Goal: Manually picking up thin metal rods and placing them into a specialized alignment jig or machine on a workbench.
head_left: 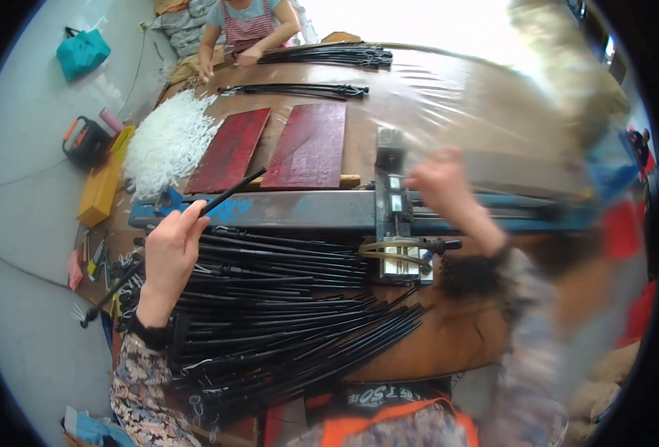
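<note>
My left hand (171, 249) is closed round a long black rod (232, 192), tilted up to the right above the blue rail. A thin dark spring-like coil (288, 151) shows beyond the rod's upper end, in front of a red board. My right hand (445, 182), smeared by motion, has its fingers curled together just right of a metal clamping fixture (393, 201); whatever it may hold is hidden. Below the rail, many similar black rods (292, 316) lie in a spread pile beneath my left hand. A looped hose (396, 247) sits at the fixture's near end.
A blue metal rail (292, 208) crosses the table. Beyond it lie two red boards (307, 145), a heap of small white pieces (169, 138) and bundles of black rods (325, 54). Across the table, a person (251, 30) works. Clear plastic sheeting (456, 89) covers the far right.
</note>
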Demonstrator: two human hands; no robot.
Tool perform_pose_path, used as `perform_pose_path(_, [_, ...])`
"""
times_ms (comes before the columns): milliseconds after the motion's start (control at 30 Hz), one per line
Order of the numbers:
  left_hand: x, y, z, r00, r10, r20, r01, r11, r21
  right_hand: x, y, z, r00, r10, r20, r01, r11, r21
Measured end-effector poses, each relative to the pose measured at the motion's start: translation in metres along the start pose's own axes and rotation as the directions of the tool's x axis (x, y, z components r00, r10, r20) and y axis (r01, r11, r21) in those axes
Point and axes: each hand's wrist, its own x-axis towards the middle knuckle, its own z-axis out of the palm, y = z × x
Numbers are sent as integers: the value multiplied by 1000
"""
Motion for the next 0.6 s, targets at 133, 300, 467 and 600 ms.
perform_pose_path(133, [15, -6, 31, 996, 61, 66, -62, 998, 13, -116, 83, -58, 977, 214, -21, -212, 945, -249])
perform_pose_path(300, [71, 69, 127, 908, 413, 71, -397, 901, -177, -150, 94, -123, 946, 325, -7, -311, 900, -304])
perform_pose_path(467, [89, 104, 172, 924, 375, 74, -339, 894, -292, -178, 114, -102, 957, 271, -102, -289, 901, -323])
perform_pose_path(600, [82, 97, 173, 930, 348, 120, -286, 888, -359, -183, 122, -91, 939, 327, -107, -341, 926, -164])
